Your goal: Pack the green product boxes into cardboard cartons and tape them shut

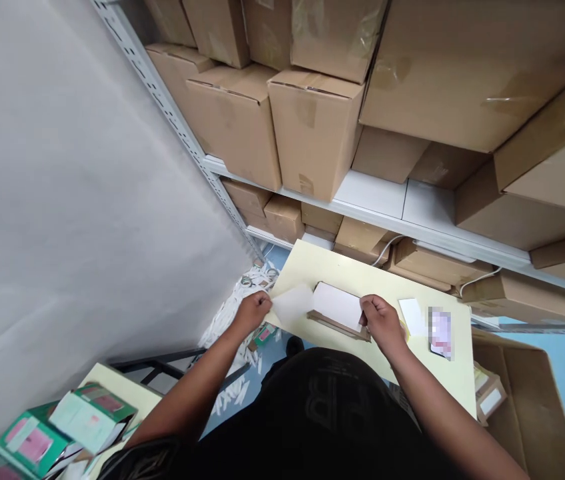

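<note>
I see the white box (338, 305) lying directly between my hands on the desk (342, 270), its long axis running from one hand to the other. My right hand (383, 322) is closed on the box's near right end, fingers curled over the edge. My left hand (252, 311) sits further out, pinching a thin white sheet (292, 303) that reaches toward the box's left end. Just beyond my right hand lies a white card (411, 315).
</note>
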`<move>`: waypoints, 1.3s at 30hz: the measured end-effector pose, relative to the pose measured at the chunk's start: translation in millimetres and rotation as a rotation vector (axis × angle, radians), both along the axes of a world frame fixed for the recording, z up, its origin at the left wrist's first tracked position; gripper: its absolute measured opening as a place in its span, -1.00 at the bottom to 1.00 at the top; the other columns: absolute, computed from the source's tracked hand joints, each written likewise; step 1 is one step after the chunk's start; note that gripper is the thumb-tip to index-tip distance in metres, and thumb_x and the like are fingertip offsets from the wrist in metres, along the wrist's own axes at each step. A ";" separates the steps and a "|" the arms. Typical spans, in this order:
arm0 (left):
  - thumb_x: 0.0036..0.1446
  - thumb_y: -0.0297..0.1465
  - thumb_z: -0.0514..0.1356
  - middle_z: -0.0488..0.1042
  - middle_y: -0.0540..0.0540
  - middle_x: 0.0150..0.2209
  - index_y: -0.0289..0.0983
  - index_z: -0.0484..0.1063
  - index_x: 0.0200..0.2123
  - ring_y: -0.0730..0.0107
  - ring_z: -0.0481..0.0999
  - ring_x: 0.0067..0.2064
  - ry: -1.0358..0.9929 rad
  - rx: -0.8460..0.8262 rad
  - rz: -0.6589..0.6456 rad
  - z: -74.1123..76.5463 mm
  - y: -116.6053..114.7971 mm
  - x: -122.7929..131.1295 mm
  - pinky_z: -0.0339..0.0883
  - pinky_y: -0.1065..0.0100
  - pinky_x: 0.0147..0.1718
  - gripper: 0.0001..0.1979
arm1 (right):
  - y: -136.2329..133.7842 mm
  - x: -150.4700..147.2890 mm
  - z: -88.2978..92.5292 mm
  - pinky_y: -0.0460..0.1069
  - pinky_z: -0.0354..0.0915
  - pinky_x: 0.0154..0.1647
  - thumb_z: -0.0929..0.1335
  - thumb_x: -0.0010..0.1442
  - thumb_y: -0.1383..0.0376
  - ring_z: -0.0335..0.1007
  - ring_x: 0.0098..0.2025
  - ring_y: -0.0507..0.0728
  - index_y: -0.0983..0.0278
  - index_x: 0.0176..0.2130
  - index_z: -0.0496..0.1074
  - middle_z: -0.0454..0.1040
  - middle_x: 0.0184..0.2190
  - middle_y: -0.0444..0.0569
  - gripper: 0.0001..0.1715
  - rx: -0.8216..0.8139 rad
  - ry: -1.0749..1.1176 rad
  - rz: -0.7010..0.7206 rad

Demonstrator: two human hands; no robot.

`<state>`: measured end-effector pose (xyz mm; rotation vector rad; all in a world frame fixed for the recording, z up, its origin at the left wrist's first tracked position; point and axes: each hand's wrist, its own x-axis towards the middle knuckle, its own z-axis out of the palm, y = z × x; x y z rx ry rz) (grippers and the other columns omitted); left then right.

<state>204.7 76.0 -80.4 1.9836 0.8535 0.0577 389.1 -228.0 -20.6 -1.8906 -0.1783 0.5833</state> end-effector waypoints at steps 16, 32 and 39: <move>0.30 0.00 0.04 0.63 -0.21 -0.21 -0.29 0.55 -0.14 0.23 0.63 -0.32 0.072 -0.269 -0.095 -12.1 0.1 26.6 0.41 0.31 -0.36 -0.50 | -36.0 -17.7 -35.9 0.27 0.34 0.24 0.29 0.38 0.05 0.50 0.15 0.31 0.17 -0.11 0.58 0.62 0.04 0.07 -0.64 -0.115 -0.527 0.047; 0.35 -0.28 0.06 0.61 -0.28 -0.19 -0.29 0.56 -0.26 0.05 0.59 -0.13 0.216 0.462 -0.576 -20.9 -104.6 98.7 0.33 0.19 -0.16 -0.69 | -45.7 -19.9 -114.9 0.36 0.22 0.35 0.28 0.37 0.35 0.31 0.32 0.34 0.27 -0.02 0.62 0.56 0.14 0.15 -0.65 -0.383 -0.901 0.475; 0.30 -0.32 0.17 0.45 -0.35 0.20 -0.29 0.45 0.17 -0.11 0.38 0.24 0.006 0.688 -0.663 -23.8 -93.8 103.0 0.25 0.00 0.18 -0.59 | -41.1 -15.3 -114.0 0.33 0.12 0.37 0.28 0.38 0.28 0.29 0.28 0.32 0.21 0.01 0.60 0.55 0.13 0.07 -0.65 -0.429 -0.901 0.427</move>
